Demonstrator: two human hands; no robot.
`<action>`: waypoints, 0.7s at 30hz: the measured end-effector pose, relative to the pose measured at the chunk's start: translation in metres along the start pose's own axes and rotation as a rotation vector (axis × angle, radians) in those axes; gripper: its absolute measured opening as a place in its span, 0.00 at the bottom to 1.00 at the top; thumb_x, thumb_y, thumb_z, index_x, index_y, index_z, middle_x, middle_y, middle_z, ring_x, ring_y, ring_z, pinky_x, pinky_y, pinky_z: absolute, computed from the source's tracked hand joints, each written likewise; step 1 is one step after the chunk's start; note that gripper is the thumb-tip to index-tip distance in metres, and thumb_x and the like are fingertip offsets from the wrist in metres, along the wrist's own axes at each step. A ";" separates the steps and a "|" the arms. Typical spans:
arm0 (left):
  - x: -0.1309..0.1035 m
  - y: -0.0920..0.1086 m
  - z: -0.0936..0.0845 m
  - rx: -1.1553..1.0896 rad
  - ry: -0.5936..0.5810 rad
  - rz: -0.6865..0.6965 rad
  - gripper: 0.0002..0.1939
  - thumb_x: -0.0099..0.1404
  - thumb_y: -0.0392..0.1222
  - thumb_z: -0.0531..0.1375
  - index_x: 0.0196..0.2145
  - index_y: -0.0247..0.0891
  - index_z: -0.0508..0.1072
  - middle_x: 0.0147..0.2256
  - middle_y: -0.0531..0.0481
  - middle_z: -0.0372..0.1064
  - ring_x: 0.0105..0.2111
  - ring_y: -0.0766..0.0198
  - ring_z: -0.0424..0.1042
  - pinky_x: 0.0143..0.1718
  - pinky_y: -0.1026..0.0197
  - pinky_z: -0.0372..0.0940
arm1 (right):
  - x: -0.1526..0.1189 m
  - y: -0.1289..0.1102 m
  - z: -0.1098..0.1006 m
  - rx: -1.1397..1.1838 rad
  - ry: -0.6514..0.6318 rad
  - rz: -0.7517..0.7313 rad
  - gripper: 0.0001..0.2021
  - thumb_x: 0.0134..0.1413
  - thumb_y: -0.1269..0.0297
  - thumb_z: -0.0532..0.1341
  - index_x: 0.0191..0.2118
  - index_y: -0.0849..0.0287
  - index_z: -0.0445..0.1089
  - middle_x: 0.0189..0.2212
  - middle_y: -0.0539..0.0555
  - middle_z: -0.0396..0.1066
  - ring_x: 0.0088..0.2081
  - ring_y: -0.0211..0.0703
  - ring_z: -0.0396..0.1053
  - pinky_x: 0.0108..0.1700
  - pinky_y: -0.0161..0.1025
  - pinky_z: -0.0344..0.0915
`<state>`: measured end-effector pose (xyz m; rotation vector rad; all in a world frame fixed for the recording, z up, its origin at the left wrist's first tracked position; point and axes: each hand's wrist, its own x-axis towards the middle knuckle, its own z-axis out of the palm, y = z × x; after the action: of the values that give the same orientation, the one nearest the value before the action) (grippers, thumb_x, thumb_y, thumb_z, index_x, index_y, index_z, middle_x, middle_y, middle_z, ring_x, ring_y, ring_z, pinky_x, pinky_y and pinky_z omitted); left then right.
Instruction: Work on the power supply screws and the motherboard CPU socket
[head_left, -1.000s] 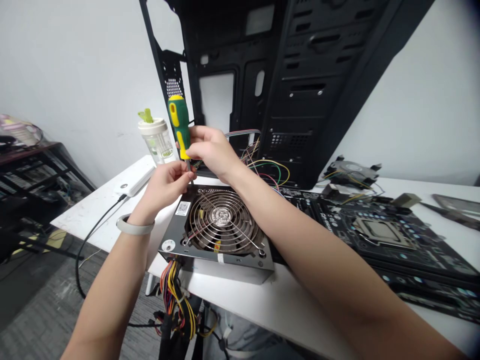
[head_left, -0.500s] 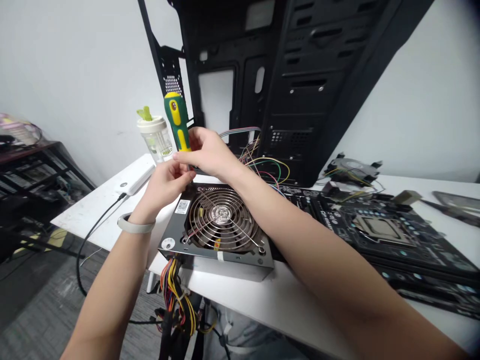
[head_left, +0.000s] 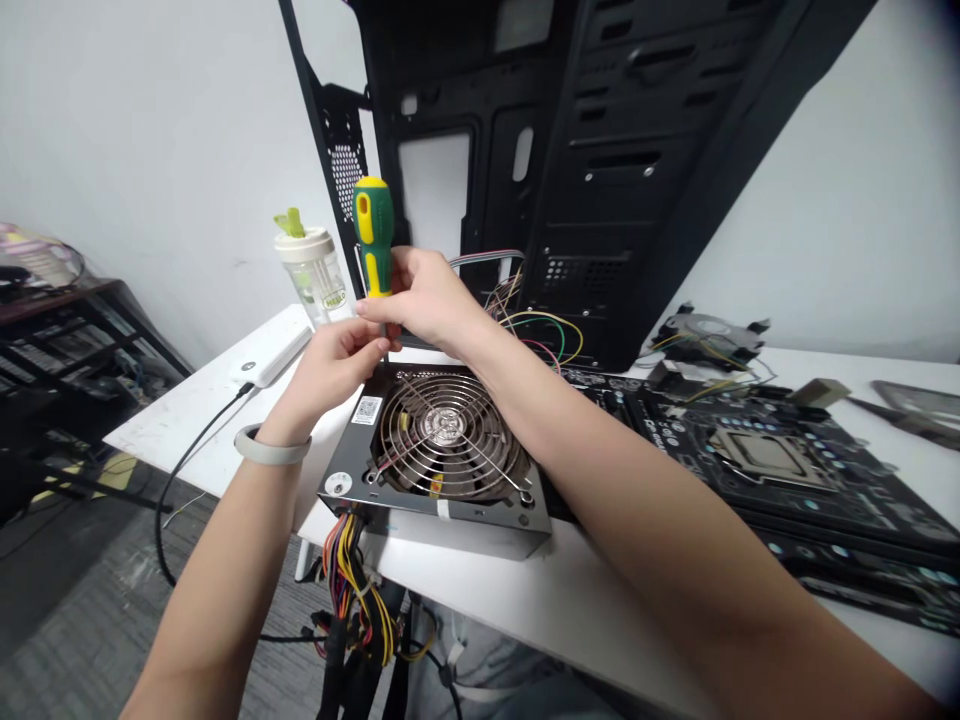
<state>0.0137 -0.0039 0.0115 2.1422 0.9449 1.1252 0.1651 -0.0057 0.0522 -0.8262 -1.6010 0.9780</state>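
A green and yellow screwdriver (head_left: 379, 235) stands almost upright over the far left corner of a power supply (head_left: 349, 452). My right hand (head_left: 431, 300) is closed around the lower part of its handle. Just below, my left hand (head_left: 337, 365) pinches the screwdriver's shaft between thumb and fingers. The tip comes down at the corner of the casing; whether a screw is under it I cannot tell. A round wire fan grille (head_left: 446, 428) covers the top of the power supply, and a bundle of coloured cables (head_left: 360, 590) hangs from its near side.
A black computer case (head_left: 585, 180) stands behind. On the right lie a motherboard (head_left: 780, 455) and a fan with wires (head_left: 709, 335). At the left are a clear cup (head_left: 315, 275) and a white box-shaped device (head_left: 274, 350) with a black cable (head_left: 196, 435). The white table's (head_left: 465, 600) front edge is near.
The screwdriver's handle has swung right and become more upright, turning a little. My right hand has shifted slightly right with it, while my left hand stays near the same corner.
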 end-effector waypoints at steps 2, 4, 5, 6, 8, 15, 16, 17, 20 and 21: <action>0.001 -0.001 0.003 -0.025 0.028 0.006 0.11 0.56 0.47 0.62 0.26 0.37 0.67 0.22 0.54 0.63 0.21 0.68 0.59 0.23 0.64 0.54 | 0.001 0.002 -0.002 -0.080 0.020 -0.058 0.11 0.45 0.76 0.67 0.33 0.61 0.64 0.28 0.48 0.68 0.29 0.38 0.67 0.31 0.36 0.65; 0.003 -0.002 0.005 -0.041 0.039 0.009 0.14 0.55 0.46 0.63 0.22 0.39 0.61 0.20 0.56 0.58 0.20 0.69 0.56 0.23 0.65 0.53 | 0.001 0.003 -0.003 -0.162 0.043 -0.101 0.13 0.43 0.74 0.69 0.33 0.61 0.64 0.30 0.49 0.69 0.35 0.40 0.68 0.37 0.38 0.66; 0.003 -0.003 0.005 -0.042 0.036 0.007 0.15 0.55 0.45 0.63 0.21 0.40 0.59 0.19 0.57 0.56 0.19 0.70 0.54 0.22 0.65 0.52 | 0.000 0.003 -0.003 -0.190 0.048 -0.116 0.13 0.42 0.72 0.69 0.33 0.61 0.64 0.31 0.49 0.69 0.36 0.40 0.67 0.39 0.38 0.66; 0.004 -0.003 0.005 -0.038 0.030 0.006 0.15 0.55 0.45 0.62 0.21 0.40 0.59 0.18 0.58 0.54 0.19 0.70 0.52 0.22 0.65 0.51 | 0.000 0.003 -0.003 -0.205 0.046 -0.126 0.14 0.42 0.71 0.69 0.33 0.61 0.64 0.31 0.49 0.69 0.36 0.40 0.67 0.40 0.39 0.66; 0.003 -0.002 0.003 -0.023 0.020 0.006 0.14 0.56 0.45 0.62 0.21 0.39 0.61 0.18 0.57 0.56 0.19 0.70 0.52 0.22 0.65 0.50 | 0.000 0.004 -0.001 -0.192 0.045 -0.147 0.13 0.44 0.70 0.69 0.35 0.61 0.65 0.31 0.48 0.69 0.36 0.39 0.67 0.41 0.39 0.66; -0.001 0.006 -0.002 0.053 -0.020 0.016 0.11 0.59 0.46 0.61 0.26 0.36 0.71 0.21 0.54 0.63 0.22 0.67 0.57 0.25 0.63 0.53 | 0.003 0.001 0.001 0.077 0.031 -0.107 0.10 0.46 0.81 0.55 0.35 0.62 0.64 0.31 0.46 0.69 0.40 0.38 0.70 0.47 0.37 0.69; -0.001 0.006 -0.002 0.063 -0.023 0.017 0.11 0.59 0.47 0.61 0.27 0.35 0.72 0.23 0.53 0.66 0.23 0.66 0.59 0.26 0.63 0.54 | 0.003 0.000 0.001 0.098 0.027 -0.095 0.11 0.45 0.81 0.55 0.36 0.63 0.65 0.31 0.47 0.70 0.42 0.39 0.71 0.48 0.38 0.69; -0.001 0.005 -0.003 0.072 -0.025 0.017 0.12 0.59 0.47 0.61 0.28 0.35 0.73 0.25 0.51 0.69 0.24 0.65 0.62 0.28 0.62 0.56 | 0.004 -0.001 0.000 0.114 0.023 -0.089 0.12 0.44 0.81 0.54 0.36 0.63 0.65 0.32 0.47 0.70 0.43 0.40 0.71 0.49 0.39 0.70; 0.001 0.002 -0.004 0.084 -0.033 0.012 0.15 0.59 0.51 0.62 0.32 0.35 0.76 0.29 0.48 0.73 0.27 0.62 0.65 0.31 0.61 0.59 | 0.002 -0.003 0.000 0.141 0.020 -0.082 0.16 0.43 0.82 0.53 0.39 0.64 0.67 0.34 0.48 0.72 0.46 0.42 0.72 0.51 0.40 0.70; 0.001 0.002 -0.005 0.084 -0.039 0.009 0.16 0.59 0.52 0.62 0.33 0.35 0.77 0.29 0.48 0.73 0.27 0.62 0.65 0.31 0.61 0.58 | 0.001 -0.004 0.000 0.146 0.026 -0.075 0.16 0.43 0.83 0.54 0.40 0.65 0.67 0.34 0.48 0.72 0.46 0.42 0.72 0.51 0.40 0.70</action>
<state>0.0105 -0.0037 0.0159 2.2291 0.9822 1.0617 0.1650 -0.0059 0.0560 -0.6716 -1.5081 1.0129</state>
